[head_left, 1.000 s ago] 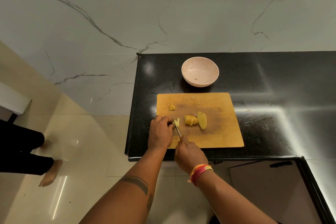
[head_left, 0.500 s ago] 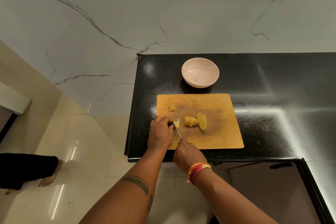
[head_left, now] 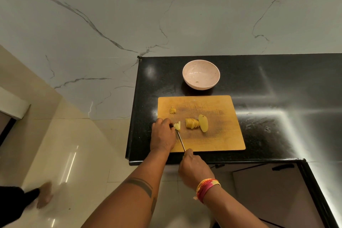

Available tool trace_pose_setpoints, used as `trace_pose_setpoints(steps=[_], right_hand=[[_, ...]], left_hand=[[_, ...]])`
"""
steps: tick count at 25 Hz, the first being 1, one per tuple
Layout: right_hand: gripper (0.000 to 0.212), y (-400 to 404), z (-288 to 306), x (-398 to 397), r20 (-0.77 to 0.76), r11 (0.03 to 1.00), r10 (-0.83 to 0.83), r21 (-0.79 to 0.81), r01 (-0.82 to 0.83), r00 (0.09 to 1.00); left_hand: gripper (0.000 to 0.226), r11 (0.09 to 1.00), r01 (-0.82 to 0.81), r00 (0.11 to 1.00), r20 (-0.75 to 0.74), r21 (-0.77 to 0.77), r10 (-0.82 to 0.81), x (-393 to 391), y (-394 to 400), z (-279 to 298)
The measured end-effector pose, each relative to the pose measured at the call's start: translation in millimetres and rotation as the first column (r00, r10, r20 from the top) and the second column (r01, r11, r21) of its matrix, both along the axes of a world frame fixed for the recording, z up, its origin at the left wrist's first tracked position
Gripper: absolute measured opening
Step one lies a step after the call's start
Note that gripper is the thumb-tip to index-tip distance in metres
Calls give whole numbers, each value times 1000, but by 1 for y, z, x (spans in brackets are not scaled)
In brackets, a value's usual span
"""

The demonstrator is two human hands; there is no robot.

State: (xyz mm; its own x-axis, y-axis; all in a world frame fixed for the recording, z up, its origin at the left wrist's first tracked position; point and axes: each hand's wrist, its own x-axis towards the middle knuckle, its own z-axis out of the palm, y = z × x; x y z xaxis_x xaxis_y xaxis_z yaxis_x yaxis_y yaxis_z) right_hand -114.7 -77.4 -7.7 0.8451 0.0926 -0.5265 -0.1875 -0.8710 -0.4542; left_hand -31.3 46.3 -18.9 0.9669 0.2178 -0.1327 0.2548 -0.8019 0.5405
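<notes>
In the head view, a wooden cutting board (head_left: 222, 135) lies at the near left corner of the black worktop (head_left: 277, 98), with its near edge just short of the worktop's front edge. The left hand (head_left: 162, 135) rests over the board's left edge, and its curled fingers hold down a pale cut potato piece (head_left: 177, 125) that shows at the fingertips. The right hand (head_left: 194, 168) is wrapped round the handle of a knife (head_left: 180, 139). The thin blade runs from the board's near edge up to that piece and touches it.

Half a second ago this hand sat further onto the board. It has since drawn back past the near edge, so more of the blade shows. The left hand has not moved.

Just right of the piece lies a fanned pile of slices (head_left: 192, 123), with an oval potato half (head_left: 203, 123) touching it. A small bit (head_left: 172, 110) sits apart near the board's far left corner. A pink bowl (head_left: 201, 74) stands beyond the board's far edge.

On the floor, another person's foot (head_left: 44, 194) has shifted lower and further left.
</notes>
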Motion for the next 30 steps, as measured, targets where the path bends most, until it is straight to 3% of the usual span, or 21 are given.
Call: trace_pose_setpoints(steps=[5, 9, 14, 18, 30], right_hand=[[14, -14, 11, 2, 87, 996, -66, 73, 60, 994], [14, -23, 13, 17, 97, 992, -104, 79, 96, 990], [12, -17, 7, 30, 69, 994, -80, 75, 75, 994], [23, -9, 1, 40, 46, 992, -111, 71, 108, 993], [11, -10, -6, 31, 39, 992, -95, 82, 92, 995]], left_hand=[[30, 999, -9, 1000, 24, -43, 10, -6, 0, -1], [50, 998, 22, 1000, -21, -54, -23, -5, -9, -1], [41, 996, 92, 995, -33, 12, -91, 8, -10, 0], [39, 985, 173, 985, -20, 16, -173, 14, -2, -1], [41, 972, 236, 972, 4, 4, -236, 13, 4, -6]])
